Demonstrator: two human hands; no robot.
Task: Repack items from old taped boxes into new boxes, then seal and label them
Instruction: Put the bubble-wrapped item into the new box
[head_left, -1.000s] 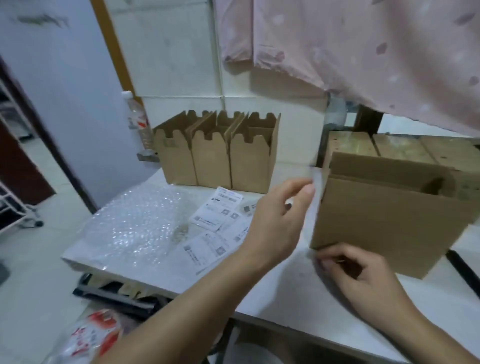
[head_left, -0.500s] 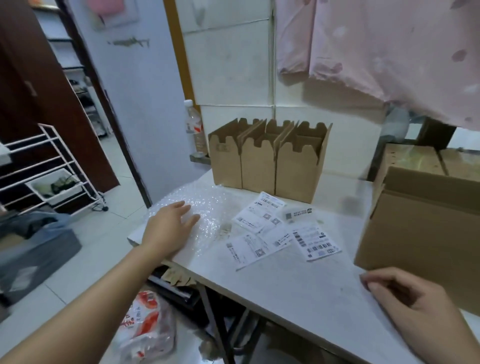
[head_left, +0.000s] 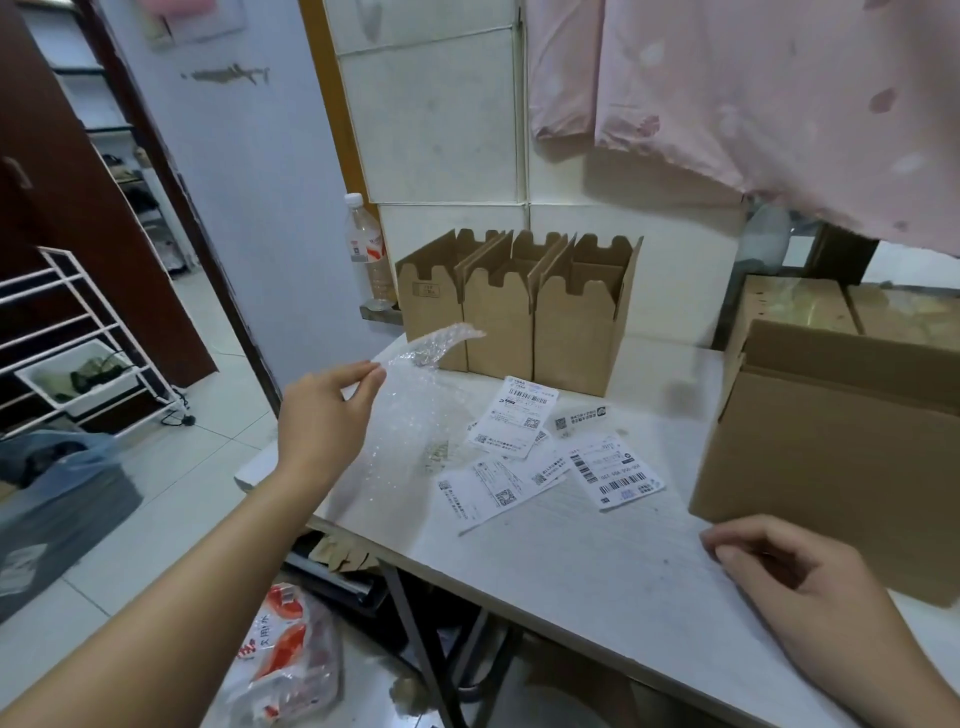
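Note:
A clear sheet of bubble wrap lies on the left part of the white table. My left hand pinches its far edge between thumb and fingers and lifts that edge off the table. A large open cardboard box stands at the right. My right hand rests on the table against its near lower corner, fingers loosely curled, holding nothing. Three small open cardboard boxes stand in a row at the back. Several printed shipping labels lie loose in the middle.
A plastic water bottle stands on a ledge left of the small boxes. Pink cloth hangs over the back right. A white rack and a grey bag are on the floor at left; a red-and-white plastic bag lies under the table edge.
My left hand swung from the large box to the bubble wrap, laid flat on it, then pinched its edge and raised it. My right hand stayed by the large box.

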